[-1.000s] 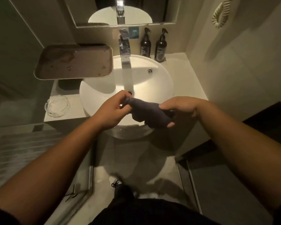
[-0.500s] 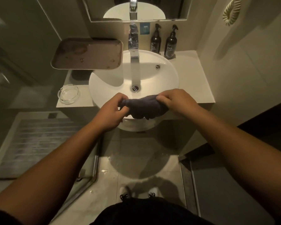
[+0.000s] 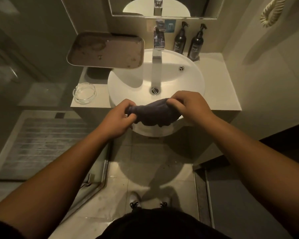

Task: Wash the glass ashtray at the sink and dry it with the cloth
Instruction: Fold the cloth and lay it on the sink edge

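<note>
A dark cloth [image 3: 154, 112] is bunched over the near rim of the round white sink [image 3: 128, 80]. My left hand [image 3: 117, 118] pinches its left end and my right hand [image 3: 188, 107] grips its right end. The clear glass ashtray [image 3: 84, 92] stands by itself on the pale counter to the left of the sink, apart from both hands. A chrome tap [image 3: 158, 44] rises behind the basin, above the drain [image 3: 154, 90].
A brown tray [image 3: 107, 50] overhangs the counter and the sink's back left. Two dark pump bottles [image 3: 188, 40] stand at the back right. A mirror hangs above. A glass shower screen is on the left, a wall on the right.
Both hands have kept hold of the cloth and now hold it stretched between them over the sink's near rim. The camera has tilted, so more floor shows.
</note>
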